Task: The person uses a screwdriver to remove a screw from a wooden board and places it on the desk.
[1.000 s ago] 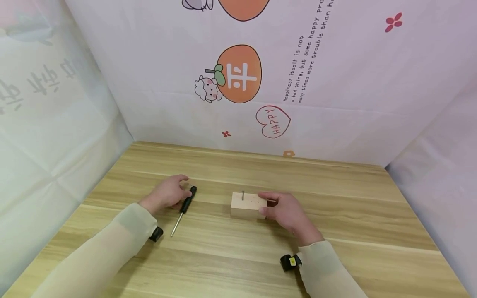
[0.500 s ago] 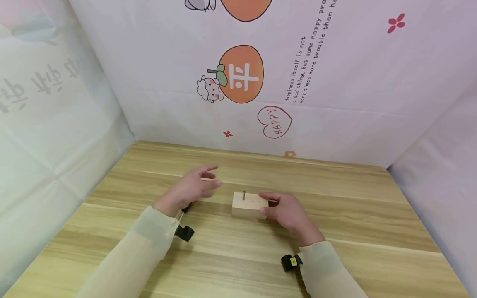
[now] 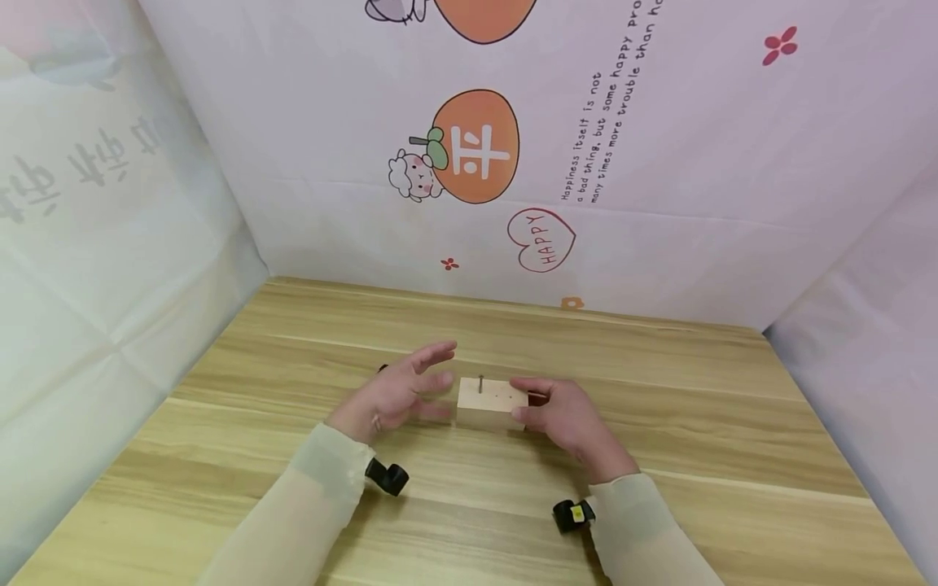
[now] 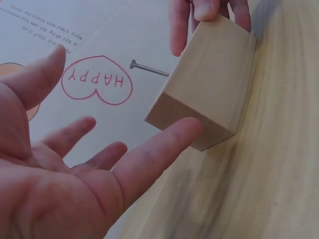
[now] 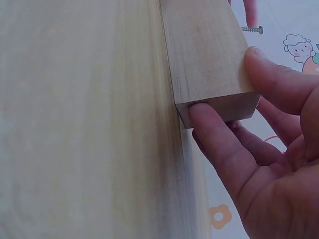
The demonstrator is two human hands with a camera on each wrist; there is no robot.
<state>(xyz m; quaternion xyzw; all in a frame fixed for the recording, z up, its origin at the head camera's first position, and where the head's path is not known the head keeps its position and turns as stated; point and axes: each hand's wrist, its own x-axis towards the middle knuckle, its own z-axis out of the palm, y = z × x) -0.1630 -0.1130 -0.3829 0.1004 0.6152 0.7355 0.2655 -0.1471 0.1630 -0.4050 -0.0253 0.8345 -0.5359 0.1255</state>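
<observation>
A pale wooden block [image 3: 485, 419] lies on the table with a screw [image 3: 480, 385] standing up from its top near the left end. Small holes dot the top beside the screw. My right hand [image 3: 560, 417] holds the block's right end, thumb and fingers around its edges, as the right wrist view also shows. My left hand [image 3: 399, 395] is spread at the block's left end. In the left wrist view one left fingertip [image 4: 188, 130] overlaps the block's end face; whether it touches, I cannot tell. Beneath the left hand lies a screwdriver, mostly hidden, its black handle end [image 3: 383, 368] peeking out.
The wood-grain table [image 3: 659, 391] extends around the block on every side. A printed white cloth [image 3: 330, 179] rises behind it, with more cloth at left and right. Each wrist carries a small black camera, such as the left one [image 3: 394, 478].
My left hand has left the screwdriver handle and moved right to the block's left end, its fingers spread. The right hand and block have stayed in place.
</observation>
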